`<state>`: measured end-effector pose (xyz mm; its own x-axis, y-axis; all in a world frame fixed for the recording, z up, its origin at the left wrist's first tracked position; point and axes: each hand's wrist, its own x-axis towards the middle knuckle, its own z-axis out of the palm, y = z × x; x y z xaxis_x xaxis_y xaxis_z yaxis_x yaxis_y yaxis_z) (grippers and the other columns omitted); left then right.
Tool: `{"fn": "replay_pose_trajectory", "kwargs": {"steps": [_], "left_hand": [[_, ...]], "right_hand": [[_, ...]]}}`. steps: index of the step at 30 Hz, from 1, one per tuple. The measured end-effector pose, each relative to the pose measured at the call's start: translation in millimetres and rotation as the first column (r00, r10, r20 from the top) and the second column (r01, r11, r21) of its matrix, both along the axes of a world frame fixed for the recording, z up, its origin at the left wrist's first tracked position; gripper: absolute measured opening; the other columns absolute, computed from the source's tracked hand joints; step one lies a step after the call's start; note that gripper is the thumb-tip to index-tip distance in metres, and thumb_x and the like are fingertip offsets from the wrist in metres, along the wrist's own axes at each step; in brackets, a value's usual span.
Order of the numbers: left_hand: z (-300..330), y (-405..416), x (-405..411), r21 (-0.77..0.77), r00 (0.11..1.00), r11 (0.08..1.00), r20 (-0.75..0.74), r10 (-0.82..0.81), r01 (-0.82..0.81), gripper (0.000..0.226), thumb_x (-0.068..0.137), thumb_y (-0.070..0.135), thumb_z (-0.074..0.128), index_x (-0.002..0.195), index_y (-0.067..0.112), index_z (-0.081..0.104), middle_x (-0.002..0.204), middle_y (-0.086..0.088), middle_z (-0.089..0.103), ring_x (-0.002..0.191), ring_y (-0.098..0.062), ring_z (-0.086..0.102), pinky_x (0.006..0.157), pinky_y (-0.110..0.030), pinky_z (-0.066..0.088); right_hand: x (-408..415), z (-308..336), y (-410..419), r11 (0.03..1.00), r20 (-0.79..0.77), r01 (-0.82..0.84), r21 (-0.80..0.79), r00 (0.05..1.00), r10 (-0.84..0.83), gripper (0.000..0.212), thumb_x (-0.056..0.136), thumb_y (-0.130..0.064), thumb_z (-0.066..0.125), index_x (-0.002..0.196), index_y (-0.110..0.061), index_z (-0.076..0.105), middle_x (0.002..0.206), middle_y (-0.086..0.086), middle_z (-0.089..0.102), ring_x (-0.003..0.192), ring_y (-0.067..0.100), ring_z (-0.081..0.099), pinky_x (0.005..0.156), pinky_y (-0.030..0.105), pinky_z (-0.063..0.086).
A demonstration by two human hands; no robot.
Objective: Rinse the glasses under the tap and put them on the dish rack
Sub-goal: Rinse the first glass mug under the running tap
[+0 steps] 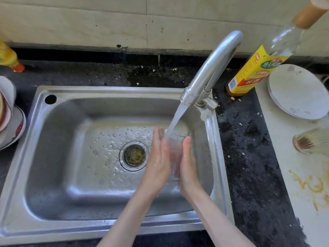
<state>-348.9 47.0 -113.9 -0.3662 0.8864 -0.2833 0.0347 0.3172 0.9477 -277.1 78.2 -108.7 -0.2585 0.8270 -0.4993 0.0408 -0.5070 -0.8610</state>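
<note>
A clear glass [175,157] sits between my two palms over the right side of the steel sink [53,175], its rim pointing away from me. My left hand [158,163] presses its left side and my right hand [187,166] presses its right side, both with straight fingers. Water runs from the tap [211,68] onto the glass rim. A second, dirty glass [311,142] lies on its side on the white board at the right. No dish rack shows in this view.
A drain strainer [133,155] with food scraps sits mid-sink. A cooking wine bottle [256,72] and a white plate [297,91] stand right of the tap. Stacked bowls [8,122] and a yellow bottle [8,57] are at the left edge. The dark counter [249,148] is wet.
</note>
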Motion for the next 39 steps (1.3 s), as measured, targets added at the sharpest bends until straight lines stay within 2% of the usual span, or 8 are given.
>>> {"fn": "replay_pose_trajectory", "kwargs": {"steps": [5,9,13,18,25,32,37,39], "left_hand": [[-8,-12,7,0.044,0.998,0.999,0.053,0.015,-0.017,0.070,0.091,0.061,0.016,0.144,0.017,0.028,0.145,0.002,0.040,0.134,-0.004,0.033,0.111,-0.024,0.026],[5,2,-13,-0.049,0.972,0.989,0.184,0.145,-0.138,0.068,0.091,0.054,0.011,0.112,0.014,0.061,0.097,0.000,0.069,0.097,-0.014,0.064,0.085,-0.023,0.047],[8,-6,-10,0.075,0.896,0.957,0.379,0.233,-0.281,0.058,0.100,0.044,0.016,0.117,0.007,0.057,0.105,-0.005,0.070,0.103,-0.016,0.064,0.087,-0.021,0.048],[14,-6,-14,0.087,0.921,0.947,0.276,0.276,-0.310,0.034,0.099,0.006,0.030,0.111,0.008,0.062,0.097,0.000,0.072,0.093,-0.015,0.067,0.078,-0.021,0.052],[22,-9,-18,0.141,0.870,0.973,0.484,0.094,-0.184,0.047,0.096,0.039,0.024,0.100,0.027,0.070,0.107,0.003,0.069,0.106,-0.014,0.061,0.090,-0.025,0.046],[27,-1,-43,-0.061,0.999,0.997,0.001,0.037,-0.037,0.037,0.089,-0.004,0.050,0.093,0.032,0.058,0.099,0.004,0.068,0.089,-0.014,0.068,0.077,-0.034,0.056],[31,3,-45,-0.191,0.984,0.975,0.106,0.140,-0.118,0.020,0.093,0.003,0.050,0.087,0.019,0.061,0.082,-0.002,0.070,0.062,-0.007,0.068,0.052,-0.017,0.049],[30,1,-47,-0.205,0.977,0.969,0.137,0.165,-0.135,0.018,0.093,0.004,0.050,0.089,0.018,0.062,0.080,0.000,0.070,0.059,-0.004,0.065,0.049,-0.014,0.046]], "right_hand": [[-1,-1,11,0.997,0.107,-0.017,0.074,0.994,0.009,0.083,0.073,-0.083,0.037,0.114,-0.016,0.062,0.108,0.002,0.069,0.102,0.013,0.065,0.095,0.039,0.048],[7,-3,-9,0.967,0.127,-0.196,0.165,0.976,0.176,0.096,0.066,-0.088,0.036,0.129,-0.017,0.049,0.120,-0.012,0.062,0.112,-0.001,0.056,0.099,0.024,0.043],[12,2,-11,0.909,0.118,-0.331,0.252,0.943,0.311,0.087,0.064,-0.085,0.042,0.127,-0.026,0.038,0.111,-0.034,0.056,0.110,-0.009,0.053,0.090,0.006,0.037],[22,6,-8,0.829,0.164,-0.486,0.279,0.874,0.457,0.089,0.065,-0.062,0.071,0.133,-0.029,0.025,0.125,-0.026,0.048,0.119,-0.006,0.047,0.098,0.011,0.035],[32,8,11,0.718,0.395,-0.602,0.350,0.790,0.469,0.084,0.066,-0.037,0.082,0.124,-0.048,0.021,0.127,-0.031,0.039,0.120,-0.016,0.037,0.097,0.001,0.026],[29,6,22,0.580,0.555,-0.644,0.499,0.752,0.357,0.093,0.065,-0.034,0.084,0.137,-0.022,0.027,0.133,-0.016,0.032,0.121,-0.012,0.028,0.101,-0.001,0.018],[31,3,17,0.537,0.558,-0.592,0.601,0.792,0.249,0.083,0.069,-0.062,0.064,0.138,-0.026,0.035,0.135,-0.016,0.039,0.124,-0.006,0.032,0.107,0.012,0.019],[36,3,14,0.710,0.417,-0.406,0.575,0.892,0.172,0.064,0.080,-0.066,0.049,0.131,-0.029,0.042,0.136,-0.012,0.043,0.127,-0.002,0.036,0.108,0.014,0.026]]}}
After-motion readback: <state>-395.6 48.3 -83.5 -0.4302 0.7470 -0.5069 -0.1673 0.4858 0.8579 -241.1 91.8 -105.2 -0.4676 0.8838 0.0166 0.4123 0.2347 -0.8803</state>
